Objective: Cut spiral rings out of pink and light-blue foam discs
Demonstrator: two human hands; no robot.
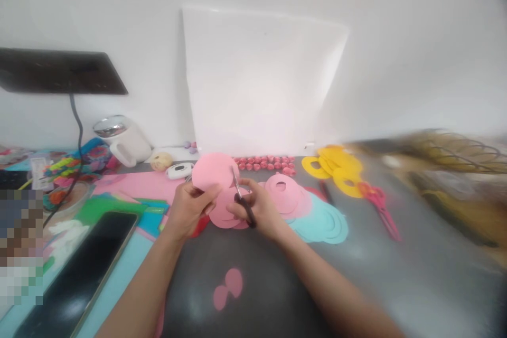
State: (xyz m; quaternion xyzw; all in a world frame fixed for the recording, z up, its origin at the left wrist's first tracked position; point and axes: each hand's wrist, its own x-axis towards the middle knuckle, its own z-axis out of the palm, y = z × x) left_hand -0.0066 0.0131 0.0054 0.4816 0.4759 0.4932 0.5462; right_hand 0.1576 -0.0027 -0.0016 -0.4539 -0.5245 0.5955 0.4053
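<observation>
My left hand [193,206] pinches a round pink paper disc [214,170] by its lower edge, holding it up above the table. In my right hand [259,208] is a pair of black-handled scissors [246,208], its blades pointing up at the disc's right side. Whether the blades are on the paper or just in front of it I cannot tell. Behind and below my hands lie more pink discs, partly hidden. Right of them, a pile of pink paper rings [282,195] overlaps a pile of light blue rings [330,222]. Two small pink cut-outs [233,282] lie nearer me.
Yellow paper rings [348,165] and pink scissors [381,208] lie on the right. Rows of small red pieces [264,162] line the back, before a white board [261,79]. On the left are a phone [79,274], coloured paper and a white mug [127,142]. A wire basket [463,150] stands far right.
</observation>
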